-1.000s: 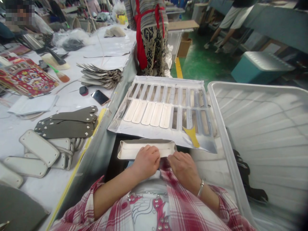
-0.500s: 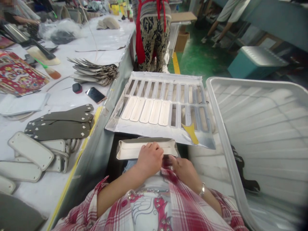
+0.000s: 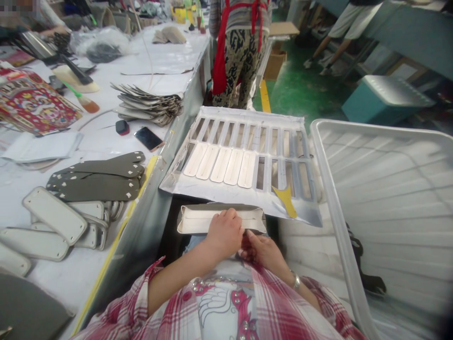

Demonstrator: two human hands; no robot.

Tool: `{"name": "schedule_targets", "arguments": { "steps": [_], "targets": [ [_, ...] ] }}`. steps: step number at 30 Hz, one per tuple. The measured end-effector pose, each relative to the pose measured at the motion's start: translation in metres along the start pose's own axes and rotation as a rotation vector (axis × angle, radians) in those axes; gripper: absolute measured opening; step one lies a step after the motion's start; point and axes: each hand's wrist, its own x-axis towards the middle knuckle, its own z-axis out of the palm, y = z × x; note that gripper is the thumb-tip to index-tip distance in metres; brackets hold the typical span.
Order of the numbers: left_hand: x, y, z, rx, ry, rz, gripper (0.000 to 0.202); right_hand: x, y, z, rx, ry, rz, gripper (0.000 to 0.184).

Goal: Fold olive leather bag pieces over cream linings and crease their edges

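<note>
Over my lap I have a long piece (image 3: 196, 220) with a white panel, its dark grey edge material standing up around it. My left hand (image 3: 225, 231) lies across its middle, fingers curled over the panel and pressed together. At the piece's near right edge is my right hand (image 3: 262, 250), its fingers bent and pinching at the rim; part of them is in shadow. Beyond the piece lies a slotted white board (image 3: 279, 132). Several white strips (image 3: 231, 166) rest side by side in its nearer row. A yellow scraper (image 3: 286, 200) sits at the board's near right.
The left table bears white plates with holes (image 3: 54, 215), dark grey pieces (image 3: 99, 177), a stack of thin pieces (image 3: 150, 105) and a phone (image 3: 148, 138). A large white bin (image 3: 396, 189) stands right. Ahead, a person in a red apron (image 3: 239, 52) stands beside the table.
The view has shifted a little, so the scene sits farther right. My left hand stays on the piece. My right hand's curled fingers show slightly more below the rim.
</note>
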Motion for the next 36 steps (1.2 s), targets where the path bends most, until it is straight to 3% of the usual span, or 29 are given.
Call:
{"name": "schedule_targets", "arguments": {
  "steps": [5, 10, 15, 29, 33, 36],
  "targets": [
    [0.000, 0.000, -0.002, -0.036, 0.005, -0.010, 0.011, 0.000, -0.003, 0.003, 0.021, 0.010, 0.001, 0.037],
    [-0.014, -0.019, -0.017, -0.197, 0.093, -0.045, 0.007, 0.005, -0.006, 0.007, 0.099, 0.116, 0.058, 0.030],
    [-0.026, -0.037, -0.024, -0.115, -0.005, -0.032, 0.014, 0.010, -0.004, 0.012, 0.105, 0.123, 0.070, 0.031],
    [-0.025, -0.031, -0.017, 0.012, 0.061, -0.094, 0.013, 0.014, -0.012, 0.044, 0.022, 0.068, 0.173, 0.032],
    [-0.033, -0.046, -0.027, 0.011, 0.108, -0.184, 0.017, 0.015, -0.017, 0.054, -0.013, 0.081, 0.210, 0.033],
    [-0.044, -0.067, -0.035, -0.013, 0.090, -0.124, 0.017, 0.017, -0.016, 0.061, -0.038, 0.120, 0.213, 0.034]
  ]
}}
